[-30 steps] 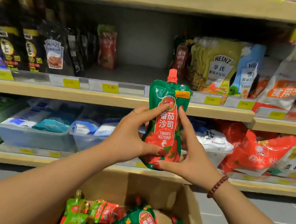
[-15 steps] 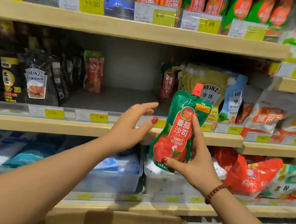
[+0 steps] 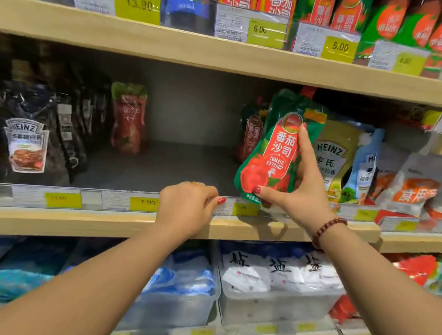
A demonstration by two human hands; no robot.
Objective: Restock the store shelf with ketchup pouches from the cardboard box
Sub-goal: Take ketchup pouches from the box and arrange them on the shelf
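Shelf (image 3: 147,231): wide bare gap mid-level, between a lone red pouch (image 3: 129,116) at the back left and the Heinz packs (image 3: 332,161) right. Rear pouches dim, hard to read. Your ketchup pouch (image 3: 276,152) is tilted over the front lip, cap half lost under the shelf above. Right hand (image 3: 301,190) pinches it, thumb low, fingers behind. Left hand (image 3: 188,208) curled on the price rail (image 3: 122,203).
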